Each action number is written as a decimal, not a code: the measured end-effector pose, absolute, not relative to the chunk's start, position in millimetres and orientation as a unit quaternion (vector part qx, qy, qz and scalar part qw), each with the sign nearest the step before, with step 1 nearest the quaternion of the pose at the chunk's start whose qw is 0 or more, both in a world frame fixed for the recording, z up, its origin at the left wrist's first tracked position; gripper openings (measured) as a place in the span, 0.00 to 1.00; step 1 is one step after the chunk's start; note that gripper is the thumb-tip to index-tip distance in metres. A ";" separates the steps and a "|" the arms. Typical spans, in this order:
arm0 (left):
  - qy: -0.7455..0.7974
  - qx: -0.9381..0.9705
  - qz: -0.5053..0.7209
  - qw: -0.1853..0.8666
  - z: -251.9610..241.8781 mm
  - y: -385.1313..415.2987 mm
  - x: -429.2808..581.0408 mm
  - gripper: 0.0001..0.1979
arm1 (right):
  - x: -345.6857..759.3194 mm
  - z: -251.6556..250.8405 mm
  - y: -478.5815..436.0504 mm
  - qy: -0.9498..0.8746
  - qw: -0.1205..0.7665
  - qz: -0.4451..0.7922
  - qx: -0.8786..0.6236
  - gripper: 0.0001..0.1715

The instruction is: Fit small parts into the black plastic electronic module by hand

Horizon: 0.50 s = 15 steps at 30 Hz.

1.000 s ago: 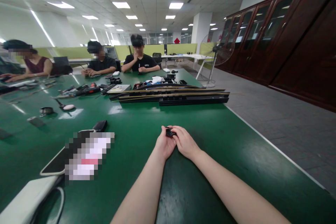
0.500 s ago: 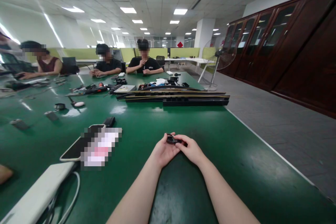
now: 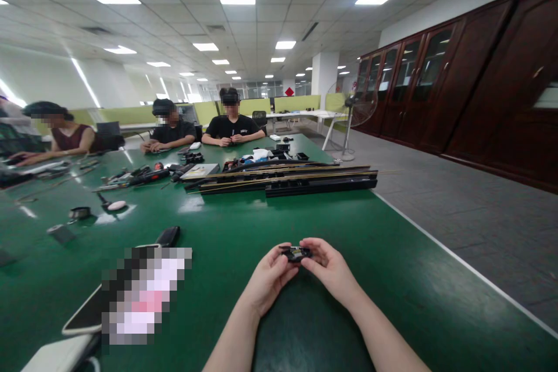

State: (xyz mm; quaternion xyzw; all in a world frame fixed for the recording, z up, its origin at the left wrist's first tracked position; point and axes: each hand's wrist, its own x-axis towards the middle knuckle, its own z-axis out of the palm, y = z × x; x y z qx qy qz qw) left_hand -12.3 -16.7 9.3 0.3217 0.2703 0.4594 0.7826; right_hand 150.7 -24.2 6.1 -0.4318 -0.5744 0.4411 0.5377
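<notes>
Between my two hands is a small black plastic part [image 3: 296, 254] with a lighter greenish area inside; its exact kind is too small to make out. My left hand [image 3: 270, 276] grips its left end, thumb in front and fingers behind. On the other end, my right hand [image 3: 328, 267] pinches it between thumb and fingertips. Both hands are over the green table [image 3: 209, 308], close to its near side. The palms hide nothing of the part's middle, but the fingertips cover both its ends.
Black rails with thin brass-coloured rods [image 3: 320, 186] lie across the table ahead. To my left are a phone [image 3: 85, 308], a white box-like device [image 3: 58, 354] and a small metal cylinder [image 3: 61, 233]. Tools [image 3: 146, 175] lie farther off. Several people sit across the table; a fan [image 3: 349, 103] stands beyond.
My view has tilted up and shifted, so my hands appear lower. My right hand has moved to the part's right end, and the part's lighter inside now shows between both hands.
</notes>
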 end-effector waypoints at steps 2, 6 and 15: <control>0.281 0.316 0.467 0.777 10.0 -16.6 -10.4 0.16 | 147.8 5.5 -24.6 -0.562 0.547 0.440 -0.437 0.19; 0.276 0.303 0.478 0.777 10.9 -16.6 -10.2 0.16 | 142.5 4.0 -25.4 -0.540 0.560 0.445 -0.445 0.21; 0.187 0.244 0.489 0.816 6.6 -19.3 -9.6 0.21 | 138.0 9.8 -31.5 -0.534 0.586 0.412 -0.449 0.19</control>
